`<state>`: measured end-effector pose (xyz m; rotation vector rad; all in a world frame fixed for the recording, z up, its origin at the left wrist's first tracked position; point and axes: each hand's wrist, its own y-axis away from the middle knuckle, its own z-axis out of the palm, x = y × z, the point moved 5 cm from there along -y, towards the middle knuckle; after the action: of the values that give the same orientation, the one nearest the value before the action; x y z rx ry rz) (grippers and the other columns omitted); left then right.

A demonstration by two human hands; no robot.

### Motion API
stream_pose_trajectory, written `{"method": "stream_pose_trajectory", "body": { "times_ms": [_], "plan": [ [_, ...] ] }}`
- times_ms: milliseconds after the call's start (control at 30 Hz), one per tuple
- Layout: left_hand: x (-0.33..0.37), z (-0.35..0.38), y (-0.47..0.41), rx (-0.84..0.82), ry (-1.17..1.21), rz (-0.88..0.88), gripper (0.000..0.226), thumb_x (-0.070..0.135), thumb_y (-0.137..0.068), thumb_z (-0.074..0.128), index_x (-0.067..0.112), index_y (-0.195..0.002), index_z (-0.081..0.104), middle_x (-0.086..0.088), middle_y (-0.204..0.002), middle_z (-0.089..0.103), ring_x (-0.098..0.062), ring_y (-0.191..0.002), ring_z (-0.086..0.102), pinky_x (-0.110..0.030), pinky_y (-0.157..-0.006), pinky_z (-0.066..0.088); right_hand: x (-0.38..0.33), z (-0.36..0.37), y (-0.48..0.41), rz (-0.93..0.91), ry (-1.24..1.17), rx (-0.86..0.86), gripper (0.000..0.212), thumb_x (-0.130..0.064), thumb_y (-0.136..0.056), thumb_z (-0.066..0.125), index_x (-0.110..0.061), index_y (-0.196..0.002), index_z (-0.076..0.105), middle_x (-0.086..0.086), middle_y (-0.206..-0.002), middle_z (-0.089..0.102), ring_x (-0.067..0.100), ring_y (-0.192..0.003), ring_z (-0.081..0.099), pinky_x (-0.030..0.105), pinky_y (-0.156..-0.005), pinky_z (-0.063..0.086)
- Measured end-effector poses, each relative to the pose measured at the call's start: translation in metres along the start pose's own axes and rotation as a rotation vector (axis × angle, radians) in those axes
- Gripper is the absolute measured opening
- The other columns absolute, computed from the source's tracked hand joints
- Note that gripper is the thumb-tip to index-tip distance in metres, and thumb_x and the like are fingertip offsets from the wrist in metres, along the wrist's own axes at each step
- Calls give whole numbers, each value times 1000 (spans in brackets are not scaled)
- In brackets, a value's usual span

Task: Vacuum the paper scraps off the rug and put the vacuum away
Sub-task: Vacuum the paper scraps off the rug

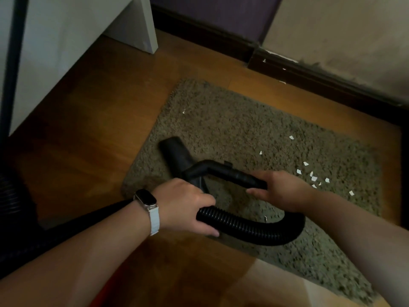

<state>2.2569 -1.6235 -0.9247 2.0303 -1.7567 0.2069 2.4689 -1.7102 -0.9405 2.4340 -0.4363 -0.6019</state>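
Observation:
A shaggy olive-grey rug [232, 129] lies on the wooden floor. Several white paper scraps [313, 178] are scattered over its right half, and single scraps lie at its far left and under the hose loop. A black vacuum nozzle [174, 151] rests on the rug's left part, joined to a curved black handle tube [221, 170]. My left hand [186, 207], with a white-strapped watch on the wrist, grips the ribbed black hose [254, 229]. My right hand [281, 191] is closed around the rear end of the handle tube, where the hose loops back.
A white cabinet [66, 52] stands at the far left on the wood floor [99, 129]. A dark baseboard [309, 78] runs along the far wall, with a few scraps beside it. More ribbed hose [11, 196] lies at the left edge.

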Motion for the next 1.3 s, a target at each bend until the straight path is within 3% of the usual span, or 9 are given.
{"method": "stream_pose_trajectory", "body": {
  "times_ms": [67, 167, 233, 400, 567, 800, 1067, 1167, 1300],
  "plan": [
    [5, 0, -2, 5, 13, 4, 55, 82, -80, 42, 32, -97, 58, 11, -77, 60, -8, -69, 58, -26, -56, 43, 3, -6, 7, -4, 39, -28, 47, -53, -92, 58, -44, -136, 47, -8, -83, 67, 4, -65, 60, 24, -62, 49],
    [14, 1, -5, -11, 39, 9, 54, 80, -82, 43, 31, -100, 56, 10, -80, 59, -10, -71, 57, -29, -59, 43, 23, -12, 20, 59, 32, 9, 33, -54, -91, 59, -49, -123, 51, -7, -75, 66, 4, -62, 61, 28, -63, 52],
    [21, 2, -7, -16, 39, 36, 53, 78, -83, 43, 30, -101, 56, 9, -81, 60, -12, -70, 57, -30, -58, 43, 38, -9, 32, 120, 9, 63, 27, -57, -89, 58, -47, -114, 54, -7, -71, 65, 6, -60, 62, 31, -62, 54],
    [28, 10, -5, -45, 12, 80, 53, 77, -84, 42, 29, -102, 56, 9, -84, 62, -13, -73, 60, -30, -61, 47, 55, 23, 65, 321, -141, 238, 31, -54, -90, 59, -42, -118, 56, -7, -66, 63, 10, -57, 62, 30, -56, 52],
    [25, 11, -3, -54, -1, 81, 49, 75, -85, 44, 30, -100, 56, 10, -83, 62, -12, -72, 59, -29, -58, 45, 48, 34, 61, 331, -282, 302, 19, -47, -92, 61, -42, -110, 57, -5, -66, 64, 12, -55, 63, 30, -53, 51],
    [-22, -19, 6, 4, 2, -123, 46, 77, -81, 48, 36, -101, 56, 15, -78, 56, -3, -69, 56, -25, -62, 49, 26, 0, 0, 270, -409, 367, 19, -47, -94, 57, -29, -88, 57, 2, -68, 63, 24, -61, 64, 35, -60, 53],
    [-69, -39, 23, 93, 26, -304, 54, 86, -70, 44, 37, -90, 58, 16, -70, 56, 2, -64, 54, -20, -55, 43, -46, -52, -76, 54, -165, 192, 28, -53, -98, 48, -30, -114, 53, 1, -76, 61, 19, -62, 61, 28, -50, 42],
    [-67, -41, 21, 76, 8, -297, 47, 84, -73, 48, 38, -82, 52, 14, -68, 54, 1, -62, 53, -20, -53, 39, -59, -60, -88, 29, -63, 140, 34, -56, -99, 44, -30, -120, 52, 1, -78, 61, 20, -64, 61, 29, -51, 44],
    [-68, -43, 21, 91, 31, -316, 51, 84, -73, 48, 36, -88, 57, 14, -68, 54, 1, -62, 52, -20, -54, 42, -52, -67, -89, 88, -53, 125, 43, -57, -97, 45, -28, -128, 53, 2, -81, 62, 20, -68, 63, 35, -60, 52]
  ]
}}
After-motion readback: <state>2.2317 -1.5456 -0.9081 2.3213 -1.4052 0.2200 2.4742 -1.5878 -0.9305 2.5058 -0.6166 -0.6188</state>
